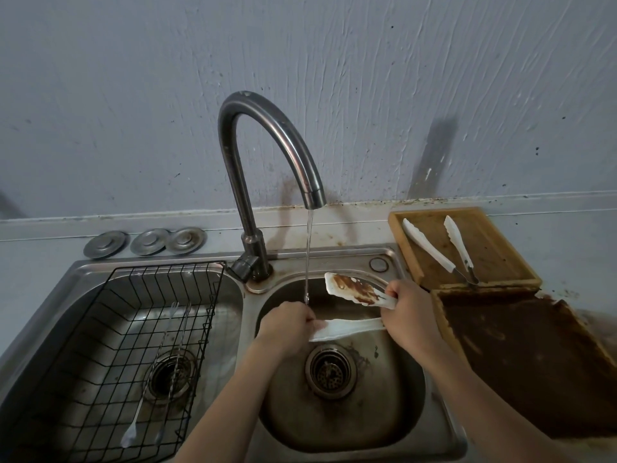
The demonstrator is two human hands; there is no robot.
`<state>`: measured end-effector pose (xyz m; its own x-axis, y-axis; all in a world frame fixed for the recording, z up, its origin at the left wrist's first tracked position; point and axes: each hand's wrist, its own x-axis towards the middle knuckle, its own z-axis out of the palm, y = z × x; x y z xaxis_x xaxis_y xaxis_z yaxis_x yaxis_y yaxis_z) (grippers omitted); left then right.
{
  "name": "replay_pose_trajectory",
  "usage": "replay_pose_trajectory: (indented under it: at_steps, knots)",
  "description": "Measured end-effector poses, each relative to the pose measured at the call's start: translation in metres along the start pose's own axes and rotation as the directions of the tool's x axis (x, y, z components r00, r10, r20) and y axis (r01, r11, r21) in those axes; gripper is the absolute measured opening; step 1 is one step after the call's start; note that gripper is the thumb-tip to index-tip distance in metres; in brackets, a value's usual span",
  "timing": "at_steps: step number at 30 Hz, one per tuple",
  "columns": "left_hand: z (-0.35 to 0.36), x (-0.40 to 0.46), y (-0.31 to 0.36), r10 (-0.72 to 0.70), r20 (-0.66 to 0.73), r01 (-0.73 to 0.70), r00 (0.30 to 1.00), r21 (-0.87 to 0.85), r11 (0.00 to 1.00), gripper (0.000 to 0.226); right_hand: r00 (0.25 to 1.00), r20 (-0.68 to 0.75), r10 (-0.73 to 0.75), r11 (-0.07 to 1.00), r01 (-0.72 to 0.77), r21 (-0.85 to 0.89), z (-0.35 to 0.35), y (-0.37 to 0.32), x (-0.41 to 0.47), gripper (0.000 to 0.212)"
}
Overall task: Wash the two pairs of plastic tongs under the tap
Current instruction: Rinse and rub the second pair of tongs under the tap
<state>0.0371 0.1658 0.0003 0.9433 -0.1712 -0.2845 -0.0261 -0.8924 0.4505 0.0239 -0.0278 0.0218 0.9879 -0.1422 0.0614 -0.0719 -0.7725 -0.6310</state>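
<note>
First tongs point(354, 309) mid-rinse under tap point(267, 155): right hand point(405, 315) grips hinge end, left hand point(287, 324) pinches lower arm; upper arm's sauce needs stream. 2nd pair point(440, 248) right of tap, on tray point(500, 248).

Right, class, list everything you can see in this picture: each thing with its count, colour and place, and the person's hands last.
Held tongs: one, white, brown-smeared, over right basin.
Spare tongs: one, white, on wooden tray.
Wooden tray: one, tan, right of sink.
Tap: one, grey, running.
Sink: one, steel, two basins.
Wire basket: one, black, left basin.
Skewers: two, metal, in basket.
Sink plugs: three, steel, behind sink.
Left hand: pinches lower tong arm.
Right hand: grips tongs' hinge end.
</note>
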Motion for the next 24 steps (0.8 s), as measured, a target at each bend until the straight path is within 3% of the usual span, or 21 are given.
replay_pose_trajectory:
  at_steps: [2, 4, 7, 12, 13, 15, 16, 19, 22, 24]
  knots:
    - [-0.002, 0.005, -0.001, -0.064, -0.087, 0.048, 0.994, -0.172, 0.984, 0.023, 1.000, 0.014, 0.013, 0.999, -0.013, 0.041, 0.002, 0.001, 0.000, 0.010]
    - [-0.004, 0.011, -0.003, -0.183, -0.178, 0.094, 0.967, -0.418, 0.904, 0.015, 0.999, 0.044, 0.025, 0.996, -0.028, 0.081, 0.009, 0.000, -0.001, 0.003]
    - [-0.008, 0.014, -0.006, -0.289, -0.283, 0.075, 0.915, -0.582, 0.809, 0.024, 0.997, 0.045, 0.060, 0.988, -0.066, 0.141, 0.019, 0.000, 0.002, 0.010]
    - [-0.017, 0.017, -0.006, -0.348, -0.152, 0.049, 0.925, -0.861, 0.507, 0.034, 0.997, 0.030, 0.075, 0.970, -0.080, 0.230, 0.032, -0.002, 0.004, 0.015]
    - [-0.017, 0.019, -0.006, -0.345, -0.182, 0.019, 0.921, -0.862, 0.507, 0.032, 0.996, 0.045, 0.082, 0.965, -0.091, 0.247, 0.034, -0.002, 0.003, 0.013]
    - [-0.020, 0.019, -0.004, -0.321, -0.320, -0.026, 0.891, -0.744, 0.668, 0.026, 0.994, 0.063, 0.088, 0.963, -0.101, 0.248, 0.038, 0.000, 0.001, 0.011]
    - [-0.022, 0.018, -0.002, -0.304, -0.382, -0.034, 0.873, -0.668, 0.743, 0.024, 0.993, 0.058, 0.100, 0.960, -0.112, 0.258, 0.040, 0.001, 0.001, 0.020]
    - [-0.023, 0.018, 0.001, -0.230, -0.379, -0.015, 0.896, -0.545, 0.838, 0.020, 0.989, 0.059, 0.136, 0.935, -0.148, 0.322, 0.041, 0.002, -0.001, 0.041]
    - [-0.023, 0.016, 0.004, -0.135, -0.405, 0.006, 0.904, -0.305, 0.952, 0.019, 0.983, 0.077, 0.165, 0.917, -0.182, 0.356, 0.040, 0.005, 0.001, 0.031]
    - [-0.022, 0.015, 0.001, -0.096, -0.443, -0.013, 0.891, -0.238, 0.971, 0.024, 0.980, 0.089, 0.180, 0.909, -0.200, 0.366, 0.038, 0.007, 0.003, 0.012]
